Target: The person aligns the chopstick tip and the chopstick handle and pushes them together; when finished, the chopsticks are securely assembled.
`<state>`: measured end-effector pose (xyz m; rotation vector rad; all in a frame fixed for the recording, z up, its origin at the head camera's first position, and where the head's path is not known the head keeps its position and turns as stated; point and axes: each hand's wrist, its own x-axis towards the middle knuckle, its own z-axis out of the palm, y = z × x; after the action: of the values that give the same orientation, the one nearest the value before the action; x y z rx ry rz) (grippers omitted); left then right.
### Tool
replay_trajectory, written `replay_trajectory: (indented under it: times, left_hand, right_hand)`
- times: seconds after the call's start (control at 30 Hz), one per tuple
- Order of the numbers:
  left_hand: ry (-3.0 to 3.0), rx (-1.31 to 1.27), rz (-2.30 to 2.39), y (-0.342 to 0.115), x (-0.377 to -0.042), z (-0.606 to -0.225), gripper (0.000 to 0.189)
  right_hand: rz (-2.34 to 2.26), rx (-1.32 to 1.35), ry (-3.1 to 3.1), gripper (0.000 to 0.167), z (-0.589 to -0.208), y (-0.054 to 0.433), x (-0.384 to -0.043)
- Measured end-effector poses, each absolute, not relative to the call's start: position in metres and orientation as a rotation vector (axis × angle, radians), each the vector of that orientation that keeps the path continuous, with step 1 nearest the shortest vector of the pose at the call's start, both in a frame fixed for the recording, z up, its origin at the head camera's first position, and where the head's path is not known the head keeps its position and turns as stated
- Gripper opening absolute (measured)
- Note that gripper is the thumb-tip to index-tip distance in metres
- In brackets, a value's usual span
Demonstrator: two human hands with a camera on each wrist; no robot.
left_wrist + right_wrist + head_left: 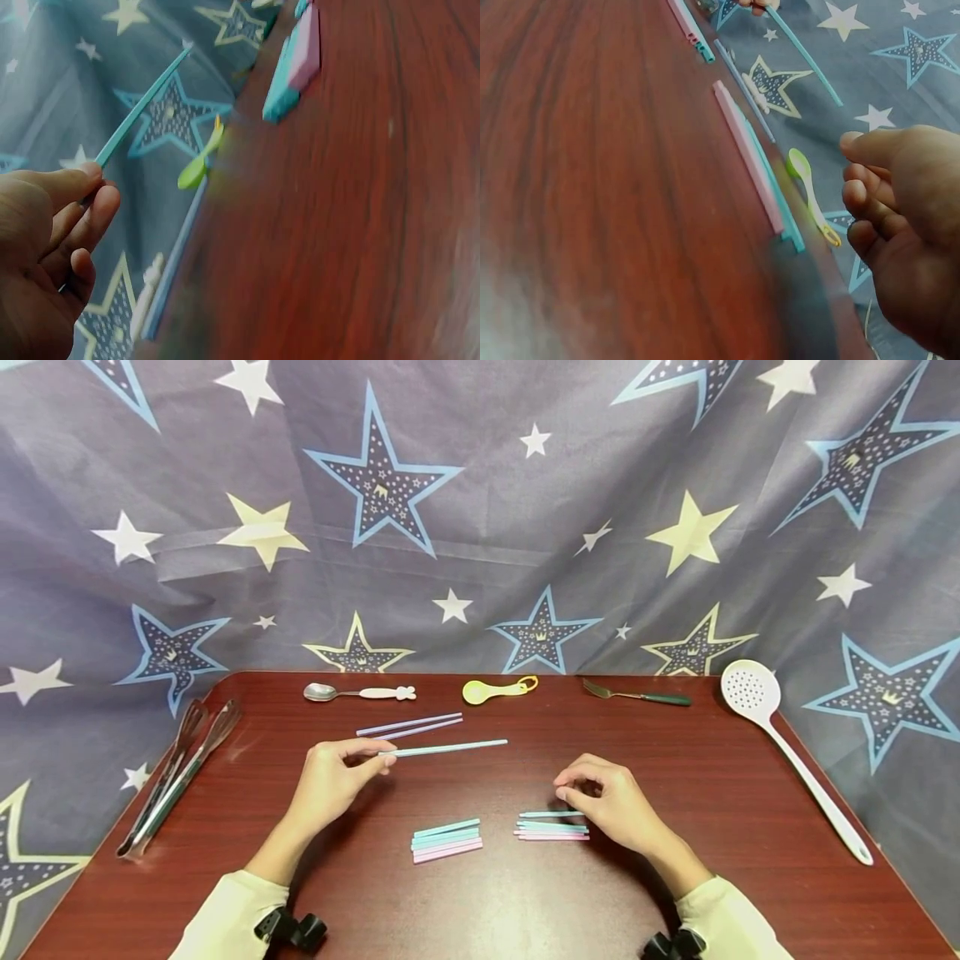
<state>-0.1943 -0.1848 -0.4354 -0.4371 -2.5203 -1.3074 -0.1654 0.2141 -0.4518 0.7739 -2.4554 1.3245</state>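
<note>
My left hand (327,783) pinches one end of a long light-blue straw (450,747) between thumb and fingertips. That straw points right, held above the table in the left wrist view (142,112). Beyond it lie two long purple straws (408,724). Loosely bent, the fingers of my right hand (611,797) hold nothing in the right wrist view. Just beside that hand is a row of short blue and pink straw pieces (552,827). Another row of short blue and pink pieces (447,842) lies to its left, between the two hands.
Along the back edge lie a spoon with a pale handle (386,693), a yellow measuring spoon (495,690) and a green-handled fork (663,699). Metal tongs (180,777) lie at the left edge, a white skimmer (795,760) at the right. A star-patterned cloth (480,527) hangs behind.
</note>
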Motion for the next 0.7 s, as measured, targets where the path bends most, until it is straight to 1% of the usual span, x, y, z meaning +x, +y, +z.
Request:
replay_trajectory:
  times: [0.3, 0.53, 0.7]
  left_hand:
    - [-2.574, -0.218, -1.159, -0.203, -0.212, -0.457, 0.011]
    - [-2.595, -0.143, -1.079, -0.206, -0.223, -0.464, 0.01]
    - [-2.601, -0.137, -1.023, -0.208, -0.225, -0.47, 0.009]
  right_hand:
    - [1.351, 0.77, -2.628, 0.01, -0.465, 0.222, -0.168]
    - [1.388, 0.775, -2.679, 0.009, -0.468, 0.222, -0.168]
    - [1.387, 0.82, -2.662, 0.01, -0.469, 0.222, -0.168]
